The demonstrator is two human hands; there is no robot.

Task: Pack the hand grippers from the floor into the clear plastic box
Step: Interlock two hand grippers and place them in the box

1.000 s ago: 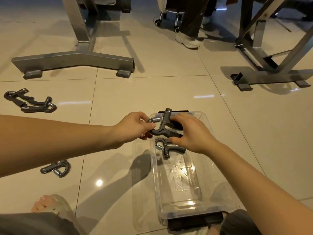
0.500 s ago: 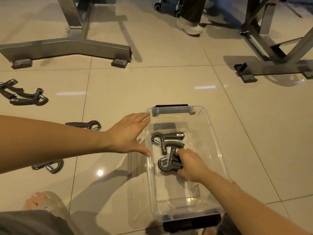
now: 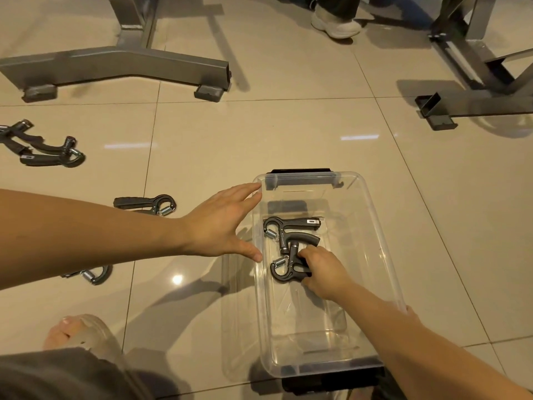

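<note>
The clear plastic box (image 3: 377, 226) lies on the tiled floor in front of me, with black latches at both ends. Inside it rests one black hand gripper (image 3: 291, 226) with a steel spring. My right hand (image 3: 324, 274) is down in the box and grips a second hand gripper (image 3: 284, 269) against the bottom, just below the first. My left hand (image 3: 222, 223) is spread open against the box's left wall. More grippers lie on the floor to the left: one (image 3: 145, 204) above my left forearm, one (image 3: 92, 275) below it, and a pile (image 3: 43, 150) at far left.
Grey metal frame bases stand on the floor at the back left (image 3: 115, 64) and back right (image 3: 476, 102). Another person's white shoe (image 3: 334, 24) is at the top. My foot in a clear sandal (image 3: 78, 333) is at the lower left.
My right hand carried the gripper from above the box's far end down to its bottom. My left hand let go of it and opened against the box's left side.
</note>
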